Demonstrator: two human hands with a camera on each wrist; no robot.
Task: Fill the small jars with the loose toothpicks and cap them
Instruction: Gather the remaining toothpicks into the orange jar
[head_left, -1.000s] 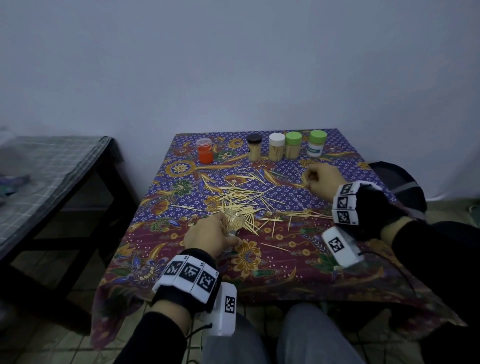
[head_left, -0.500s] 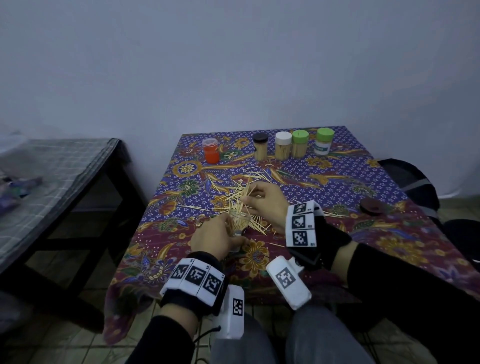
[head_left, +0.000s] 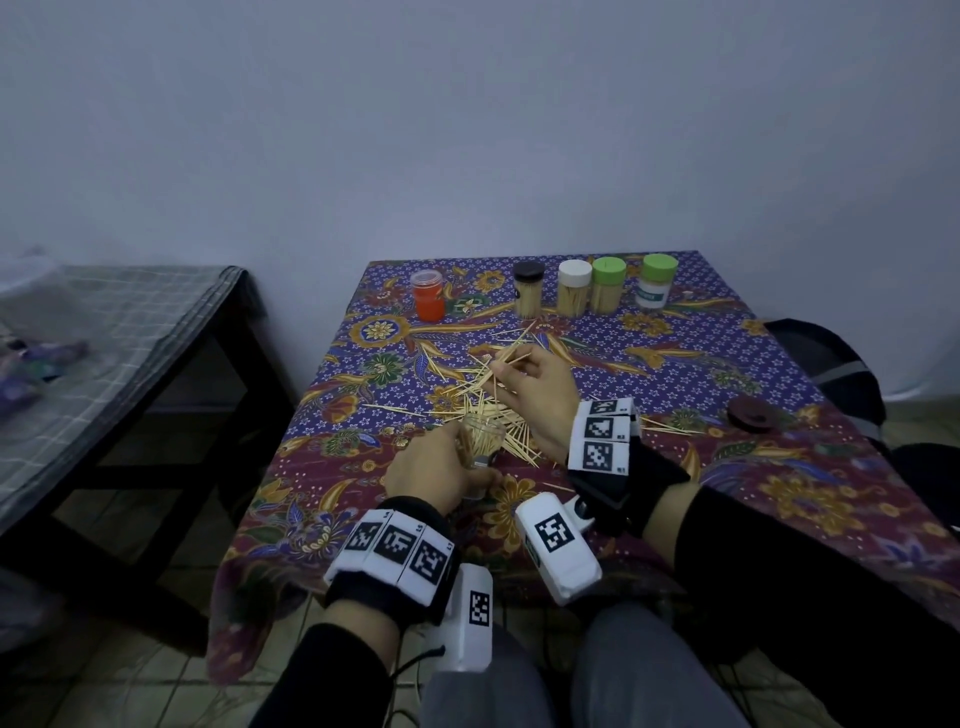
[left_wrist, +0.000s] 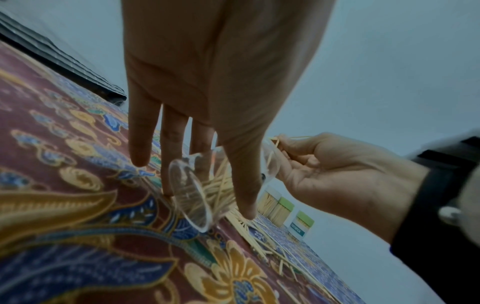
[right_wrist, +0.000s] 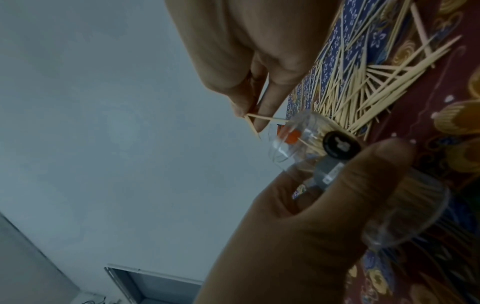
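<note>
Left hand (head_left: 439, 470) is wrapped round the clear jar (head_left: 480, 439), held tilted on the desk (head_left: 727, 364) beside the loose toothpicks (head_left: 467, 387) so its mouth is presented to the right hand (head_left: 535, 395), by which a few picked toothpicks (head_left: 511, 358) are pinched for insertion.

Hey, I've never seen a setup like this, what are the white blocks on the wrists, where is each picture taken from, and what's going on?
No robot here: a person wears marker bands and a small camera on each wrist, plus a head camera. The wide picture looks down from the head; the other two look along each hand. The left hand holds a clear open jar, partly filled. The right hand pinches a few toothpicks above the loose pile on the patterned tablecloth. Capped jars stand at the far edge.
</note>
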